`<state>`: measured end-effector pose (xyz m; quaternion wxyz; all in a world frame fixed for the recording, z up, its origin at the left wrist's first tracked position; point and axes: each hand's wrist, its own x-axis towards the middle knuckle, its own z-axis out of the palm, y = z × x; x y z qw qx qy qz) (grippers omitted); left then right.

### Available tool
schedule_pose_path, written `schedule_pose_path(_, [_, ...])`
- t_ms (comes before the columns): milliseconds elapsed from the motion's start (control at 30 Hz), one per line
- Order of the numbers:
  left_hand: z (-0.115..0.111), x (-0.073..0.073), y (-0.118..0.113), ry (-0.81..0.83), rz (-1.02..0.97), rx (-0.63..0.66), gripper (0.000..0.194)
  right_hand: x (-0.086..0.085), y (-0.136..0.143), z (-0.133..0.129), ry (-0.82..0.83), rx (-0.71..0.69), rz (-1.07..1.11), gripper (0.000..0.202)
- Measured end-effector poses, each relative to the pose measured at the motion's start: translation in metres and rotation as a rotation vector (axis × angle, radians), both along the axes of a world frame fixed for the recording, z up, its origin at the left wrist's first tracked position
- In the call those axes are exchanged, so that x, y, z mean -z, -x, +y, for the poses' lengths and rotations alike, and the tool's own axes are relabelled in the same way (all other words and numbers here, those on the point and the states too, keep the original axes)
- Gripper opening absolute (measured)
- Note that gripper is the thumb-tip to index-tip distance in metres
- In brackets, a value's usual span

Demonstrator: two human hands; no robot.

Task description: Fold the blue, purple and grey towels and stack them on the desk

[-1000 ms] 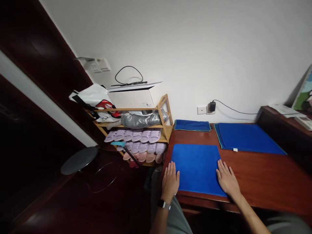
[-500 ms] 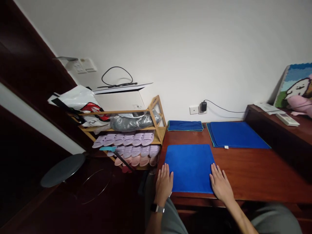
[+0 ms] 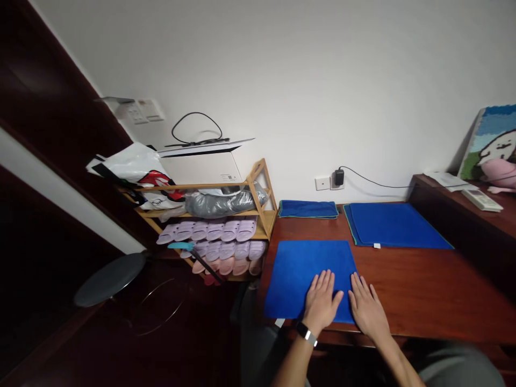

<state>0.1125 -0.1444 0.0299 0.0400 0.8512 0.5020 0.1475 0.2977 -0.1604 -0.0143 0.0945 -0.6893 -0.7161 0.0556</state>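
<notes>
A blue cloth (image 3: 298, 274), roughly square, lies flat at the front left of the brown wooden table (image 3: 423, 290). Resting on its right half is my left hand (image 3: 321, 302), fingers stretched out and thumb apart; a watch is on that wrist. My right hand (image 3: 367, 309) lies flat across the cloth's right edge, fingers extended, partly on the table. Neither hand grips anything. A white tag pokes out under the cloth's front left corner. Behind it, against the wall, is a narrow folded blue cloth (image 3: 308, 209). Larger blue cloths (image 3: 399, 224) with green edging lie at the back right.
Left of the table stands a wooden rack (image 3: 266, 215) with lilac and pink slippers (image 3: 229, 230), a white box (image 3: 201, 167) and a bag. A charger (image 3: 339, 177) is plugged into the wall. A raised ledge with a remote control (image 3: 481, 199) borders the right side.
My left hand has moved right, from the cloth's left edge onto its right half. My right hand stays at the right edge. The camera view has shifted slightly.
</notes>
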Motion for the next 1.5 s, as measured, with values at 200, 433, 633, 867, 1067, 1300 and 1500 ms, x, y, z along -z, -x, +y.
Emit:
schedule_pose_path(200, [0.0, 0.013, 0.127, -0.075, 0.116, -0.377, 0.058, 0.005, 0.001, -0.001, -0.033, 0.013, 0.038, 0.073])
schedule_pose_path(433, [-0.006, 0.025, 0.164, -0.156, 0.155, -0.435, 0.058, 0.008, -0.001, -0.001, -0.034, 0.007, 0.036, 0.074])
schedule_pose_path(633, [-0.006, 0.025, 0.165, -0.152, 0.154, -0.435, 0.058, 0.006, 0.0, 0.0, -0.025, 0.006, 0.041, 0.074])
schedule_pose_path(867, [0.008, -0.017, 0.101, -0.118, 0.05, -0.334, 0.058, 0.001, 0.001, 0.001, 0.006, 0.012, 0.016, 0.073])
schedule_pose_path(1067, [0.022, -0.013, -0.037, 0.022, -0.072, 0.072, 0.062, 0.015, -0.006, 0.001, -0.005, -0.055, -0.037, 0.069])
schedule_pose_path(1300, [0.04, 0.006, 0.005, 0.059, -0.034, -0.09, 0.063, 0.013, -0.005, 0.001, -0.01, -0.01, -0.054, 0.073])
schedule_pose_path(1500, [0.049, 0.007, 0.123, -0.032, 0.075, -0.474, 0.062, 0.007, -0.003, -0.001, 0.016, 0.014, -0.03, 0.074])
